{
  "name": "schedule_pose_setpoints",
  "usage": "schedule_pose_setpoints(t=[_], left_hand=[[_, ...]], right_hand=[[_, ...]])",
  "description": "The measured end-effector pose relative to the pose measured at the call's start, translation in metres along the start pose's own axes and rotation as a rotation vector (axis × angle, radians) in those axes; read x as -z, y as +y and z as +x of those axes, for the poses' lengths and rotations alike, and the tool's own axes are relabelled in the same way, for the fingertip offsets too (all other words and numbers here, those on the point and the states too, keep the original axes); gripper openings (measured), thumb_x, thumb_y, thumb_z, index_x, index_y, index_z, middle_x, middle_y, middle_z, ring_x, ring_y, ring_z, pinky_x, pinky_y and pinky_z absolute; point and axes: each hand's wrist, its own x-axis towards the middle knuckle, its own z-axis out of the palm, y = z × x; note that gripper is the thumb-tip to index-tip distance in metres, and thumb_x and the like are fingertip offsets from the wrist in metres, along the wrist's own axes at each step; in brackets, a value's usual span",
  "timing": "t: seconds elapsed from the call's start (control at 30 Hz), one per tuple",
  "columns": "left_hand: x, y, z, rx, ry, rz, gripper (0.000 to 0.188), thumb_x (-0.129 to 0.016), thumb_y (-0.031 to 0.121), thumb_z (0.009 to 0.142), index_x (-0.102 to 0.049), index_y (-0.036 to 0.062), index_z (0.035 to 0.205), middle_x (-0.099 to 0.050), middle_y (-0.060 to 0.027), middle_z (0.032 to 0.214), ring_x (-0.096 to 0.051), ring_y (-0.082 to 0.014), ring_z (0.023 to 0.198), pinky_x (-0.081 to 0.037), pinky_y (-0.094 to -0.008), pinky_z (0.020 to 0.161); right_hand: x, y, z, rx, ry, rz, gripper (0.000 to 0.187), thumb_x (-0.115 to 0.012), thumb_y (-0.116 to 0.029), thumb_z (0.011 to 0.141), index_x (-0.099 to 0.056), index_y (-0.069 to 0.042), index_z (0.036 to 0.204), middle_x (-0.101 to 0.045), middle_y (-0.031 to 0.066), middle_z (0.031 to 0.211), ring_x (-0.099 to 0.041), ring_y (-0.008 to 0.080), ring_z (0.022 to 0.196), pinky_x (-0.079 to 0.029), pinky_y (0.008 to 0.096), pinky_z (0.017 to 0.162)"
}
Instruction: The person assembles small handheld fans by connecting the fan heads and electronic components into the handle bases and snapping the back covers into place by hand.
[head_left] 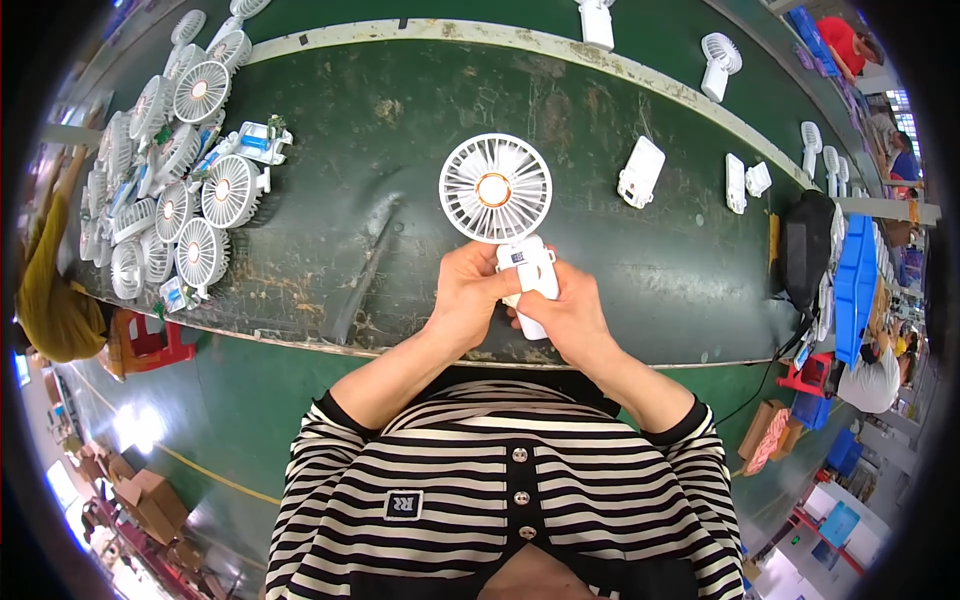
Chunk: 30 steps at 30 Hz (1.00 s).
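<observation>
Between my two hands is a white handheld fan (495,188), its round caged head pointing away from me over the green worktable (330,110). My left hand (466,292) is closed round the left side of the handle, just under the head, thumb laid across it. On the right side, my right hand (572,312) grips the lower handle with its thumb pressed on the white casing. A small dark display shows near the handle's top. Fingers behind the handle are mostly hidden.
A heap of white fan heads (175,210), some with open handles, lies at the left. White handle covers (642,172) lie right of the fan. Whole fans (718,66) stand past the pale strip. A black bag (806,240) and a blue tray (856,290) are far right.
</observation>
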Motion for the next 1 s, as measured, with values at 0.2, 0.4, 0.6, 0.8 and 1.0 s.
schedule_pose_setpoints(t=[0.2,0.4,0.6,0.8,1.0], left_hand=[[0.014,0.021,0.027,-0.081,-0.043,0.094,0.040,-0.059,0.006,0.082,-0.047,-0.0026,0.118,-0.057,-0.0098,0.110,-0.055,-0.0159,0.099,-0.045,-0.0274,0.083],[0.054,0.084,0.031,-0.246,0.068,0.646,0.042,-0.061,0.009,0.081,-0.048,-0.0008,0.120,-0.056,-0.0125,0.115,-0.053,-0.0188,0.104,-0.043,-0.0290,0.088],[0.101,0.139,0.016,-0.614,0.354,1.248,0.029,-0.064,0.011,0.075,-0.059,0.0023,0.102,-0.060,-0.0139,0.100,-0.060,-0.0272,0.089,-0.047,-0.0306,0.072],[0.147,0.185,-0.027,-0.447,0.588,1.958,0.072,-0.076,0.019,0.055,-0.047,0.0057,0.120,-0.042,-0.0166,0.127,-0.040,-0.0337,0.117,-0.035,-0.0424,0.096],[0.182,0.197,-0.029,-0.326,0.589,2.145,0.085,-0.074,0.010,0.052,-0.036,0.0100,0.129,-0.036,-0.0159,0.130,-0.031,-0.0336,0.124,-0.028,-0.0489,0.100]], right_hand=[[0.006,-0.022,0.039,0.036,-0.027,0.052,0.023,-0.055,0.001,0.071,-0.056,0.003,0.094,-0.062,0.0088,0.080,-0.060,0.0145,0.063,-0.052,0.0268,0.057],[0.042,-0.091,0.179,0.531,0.340,-0.512,0.032,-0.061,-0.013,0.061,-0.057,0.001,0.090,-0.061,0.0143,0.070,-0.061,0.0267,0.066,-0.047,0.0360,0.060],[0.069,-0.132,0.294,0.800,0.815,-1.279,0.032,-0.062,-0.014,0.070,-0.051,-0.007,0.100,-0.051,0.0135,0.089,-0.055,0.0315,0.083,-0.047,0.0419,0.064],[0.037,-0.115,0.269,0.872,0.827,-1.366,0.046,-0.065,-0.020,0.069,-0.049,-0.004,0.109,-0.049,0.0169,0.102,-0.049,0.0346,0.097,-0.043,0.0461,0.076],[-0.019,-0.060,0.160,1.013,0.344,-1.099,0.049,-0.062,-0.015,0.069,-0.048,0.002,0.113,-0.044,0.0205,0.117,-0.044,0.0356,0.103,-0.039,0.0432,0.084]])
